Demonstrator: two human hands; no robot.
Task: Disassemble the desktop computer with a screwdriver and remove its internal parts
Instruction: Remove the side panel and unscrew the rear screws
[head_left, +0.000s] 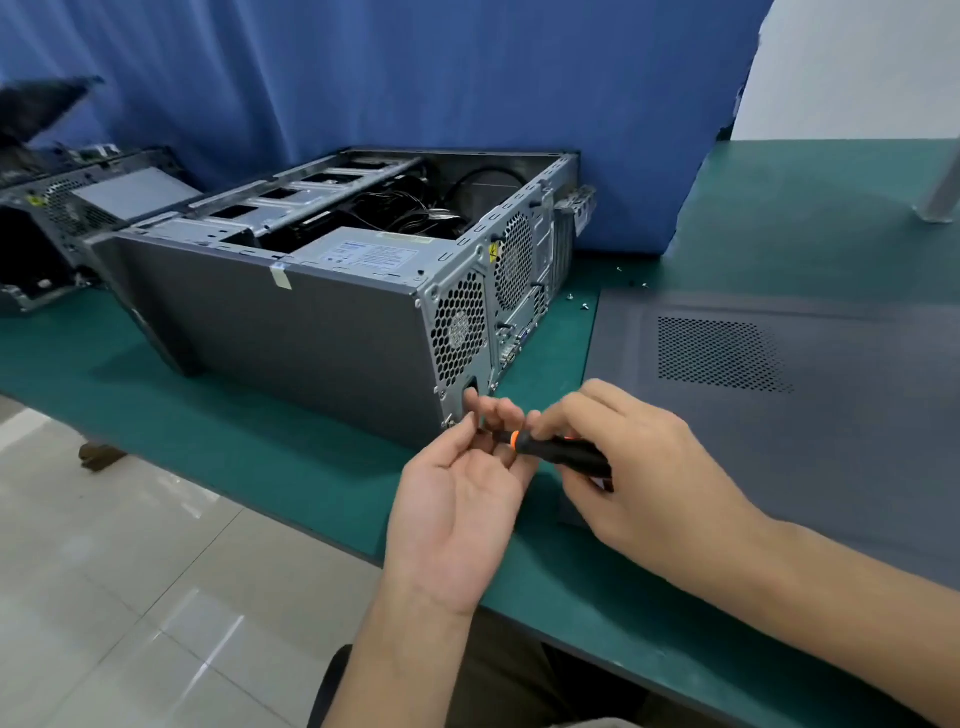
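A grey desktop computer case (291, 332) lies on its side on the green table, top open, showing the power supply (363, 254), cables and drive bays. Its perforated rear panel (462, 332) faces me. My right hand (639, 467) grips a black screwdriver (561, 451) with an orange ring, its shaft pointing left at the rear panel's lower corner. My left hand (462, 499) is palm up, thumb and fingers pinching around the screwdriver shaft at a screw (450, 423) on that corner. The tip is hidden by the fingers.
The removed grey side panel (779, 415) lies flat on the table at the right. Several loose screws (584, 305) lie behind it near the case. Another opened computer (57, 228) stands at the far left. A blue curtain hangs behind. The table edge runs diagonally, tiled floor below.
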